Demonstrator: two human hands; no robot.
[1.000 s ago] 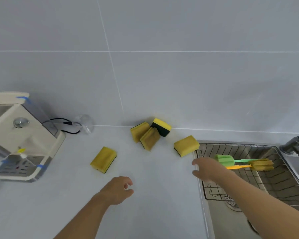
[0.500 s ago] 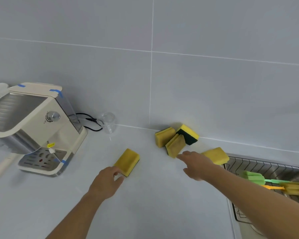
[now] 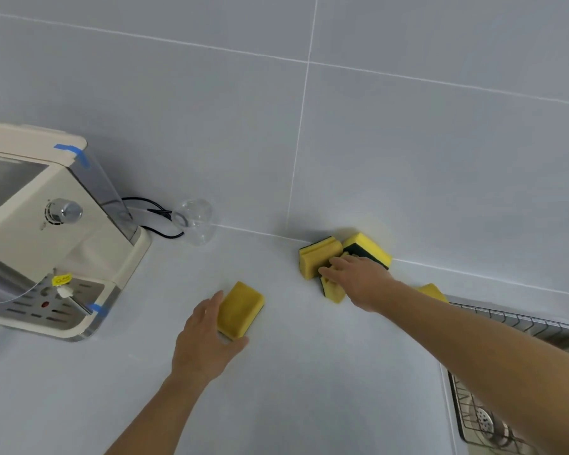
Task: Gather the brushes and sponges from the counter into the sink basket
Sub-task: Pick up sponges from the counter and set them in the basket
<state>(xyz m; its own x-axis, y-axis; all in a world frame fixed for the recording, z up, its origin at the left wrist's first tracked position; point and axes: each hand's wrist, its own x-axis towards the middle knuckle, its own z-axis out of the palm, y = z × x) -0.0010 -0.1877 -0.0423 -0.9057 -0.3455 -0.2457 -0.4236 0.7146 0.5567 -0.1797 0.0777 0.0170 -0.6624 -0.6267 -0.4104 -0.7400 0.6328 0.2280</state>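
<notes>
A yellow sponge (image 3: 240, 308) lies alone on the white counter; my left hand (image 3: 206, 343) wraps around its near end, thumb and fingers on its sides. By the wall, three yellow-and-green sponges cluster: one at the left (image 3: 319, 256), one at the back (image 3: 368, 249), and a lower one (image 3: 332, 290) that my right hand (image 3: 358, 280) covers with fingers curled on it. Another yellow sponge (image 3: 432, 290) peeks out behind my right forearm. The wire sink basket (image 3: 519, 323) shows at the right edge; the brushes are out of view.
A cream coffee machine (image 3: 43, 234) with blue tape stands at the left. A clear plastic cup (image 3: 194, 221) and a black cable (image 3: 155, 221) lie by the wall behind it. The sink drain (image 3: 483, 420) shows at bottom right.
The view swung left, away from the sink. My left hand reached forward onto the lone sponge. My right hand moved from the basket edge up to the sponge cluster by the wall.
</notes>
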